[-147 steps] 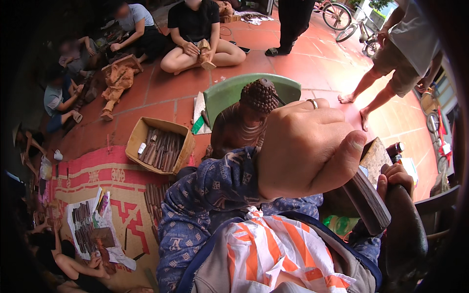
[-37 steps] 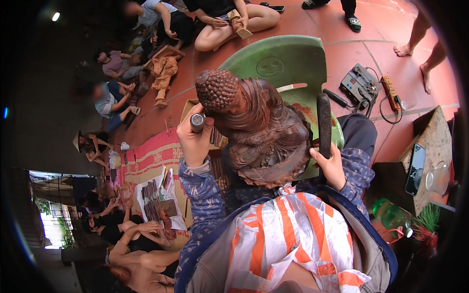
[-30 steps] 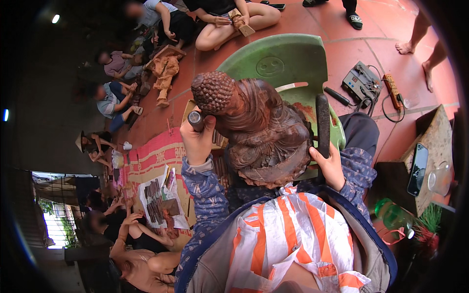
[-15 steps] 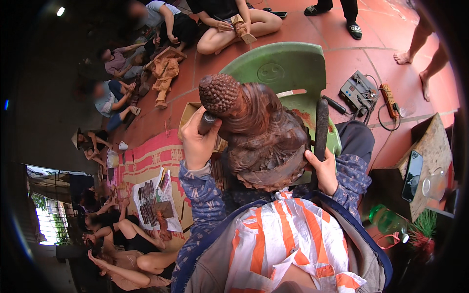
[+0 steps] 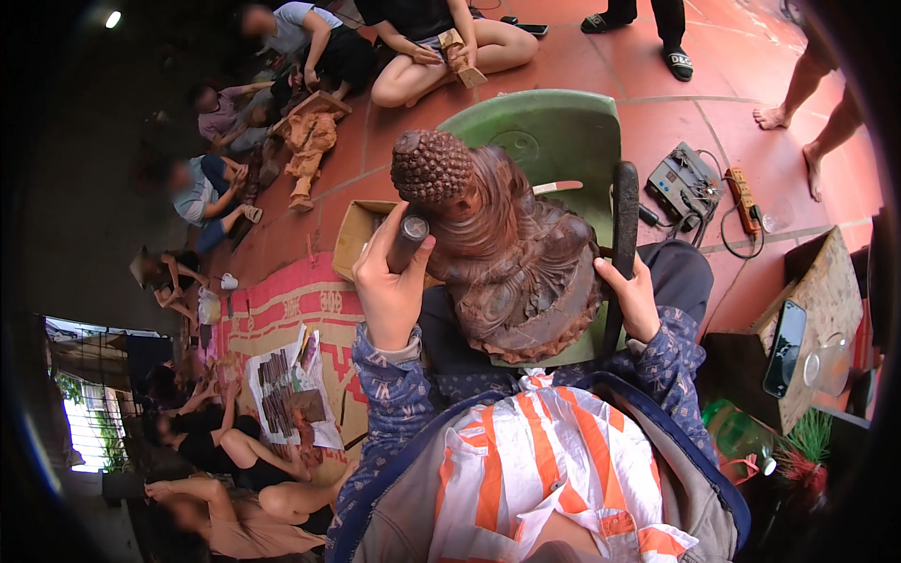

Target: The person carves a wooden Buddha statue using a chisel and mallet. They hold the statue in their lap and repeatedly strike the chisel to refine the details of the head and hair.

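Observation:
A dark brown carved seated figure (image 5: 516, 253) with a knobbly-haired head rests upright in front of my lap, leaning slightly left. My left hand (image 5: 392, 291) is closed round a dark cylindrical tool handle (image 5: 407, 242) with a grey flat end, close beside the figure's head. The tool's other end is hidden in the hand. My right hand (image 5: 631, 296) grips a long dark flat-sided stick (image 5: 623, 216), held nearly upright along the figure's right side. Its thumb lies at the carved base's edge.
Behind the figure stands a green plastic chair (image 5: 587, 131). A grey control box (image 5: 683, 183) and an orange power strip (image 5: 743, 199) lie on the tiles. At right, a phone (image 5: 785, 347) rests on a wooden block (image 5: 831, 300). At left are an open cardboard box (image 5: 355, 235) and paper with several chisels (image 5: 277, 389). People sit beyond.
The figure's head has shifted slightly up and to the right. My left hand moves a little right with the tool handle, whose end now faces me more. The stick stands slightly higher.

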The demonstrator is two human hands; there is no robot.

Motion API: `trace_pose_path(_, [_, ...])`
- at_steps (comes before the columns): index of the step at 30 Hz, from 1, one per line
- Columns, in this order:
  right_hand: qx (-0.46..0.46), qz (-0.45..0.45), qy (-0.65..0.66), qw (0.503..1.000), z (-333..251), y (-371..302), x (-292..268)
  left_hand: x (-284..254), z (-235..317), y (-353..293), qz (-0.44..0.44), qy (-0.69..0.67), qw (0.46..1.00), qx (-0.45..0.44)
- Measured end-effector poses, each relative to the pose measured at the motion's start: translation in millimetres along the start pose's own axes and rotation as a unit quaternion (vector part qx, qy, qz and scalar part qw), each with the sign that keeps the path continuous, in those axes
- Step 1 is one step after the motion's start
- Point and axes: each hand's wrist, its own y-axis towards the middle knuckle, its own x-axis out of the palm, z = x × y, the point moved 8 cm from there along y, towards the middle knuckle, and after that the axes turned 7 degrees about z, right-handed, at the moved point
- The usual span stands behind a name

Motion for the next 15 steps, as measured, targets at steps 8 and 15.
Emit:
trace_pose_path(8, [0.058,0.002,-0.005,0.998,25,-30,-5,6,-21,7,-0.019,-0.045,0.999,-0.024])
trace_pose_path(15, [0.022,0.039,-0.165,0.985,20,-31,-30,7,-24,8,-0.053,-0.109,0.992,-0.023])
